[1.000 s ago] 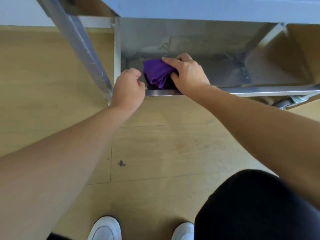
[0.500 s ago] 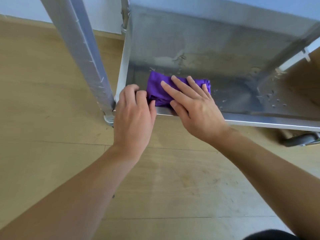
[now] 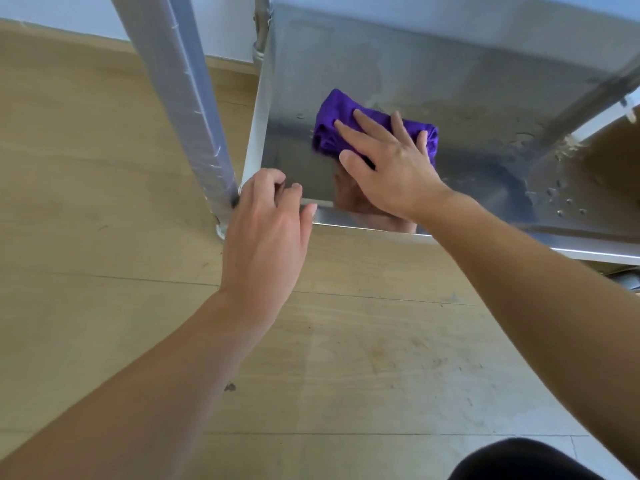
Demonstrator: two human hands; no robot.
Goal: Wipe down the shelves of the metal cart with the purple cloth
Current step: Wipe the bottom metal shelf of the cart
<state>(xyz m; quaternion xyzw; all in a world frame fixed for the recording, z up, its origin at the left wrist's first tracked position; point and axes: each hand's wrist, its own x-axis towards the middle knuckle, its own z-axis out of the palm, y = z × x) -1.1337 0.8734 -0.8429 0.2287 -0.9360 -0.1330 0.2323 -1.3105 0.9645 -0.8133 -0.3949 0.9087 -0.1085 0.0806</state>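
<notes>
right hand point(image 3: 388, 168): fingers straight, flat on bunched purple cloth point(image 3: 346, 129) | cloth: on bottom shelf point(image 3: 467, 109) of metal cart, near left front corner | left hand point(image 3: 268, 226): fingers curled over shelf's front rim beside corner post point(image 3: 194, 109) | shelf: water droplets at right

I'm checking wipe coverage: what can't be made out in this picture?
All in the head view:
- Shelf surface beneath the purple cloth and right hand: covered by them.
- Shelf's right end: cut off by the frame's right edge.
- Caster below the shelf: mostly cropped by the right edge and tucked under the rim.
- Cloth's underside, so any dirt picked up: faces down.
</notes>
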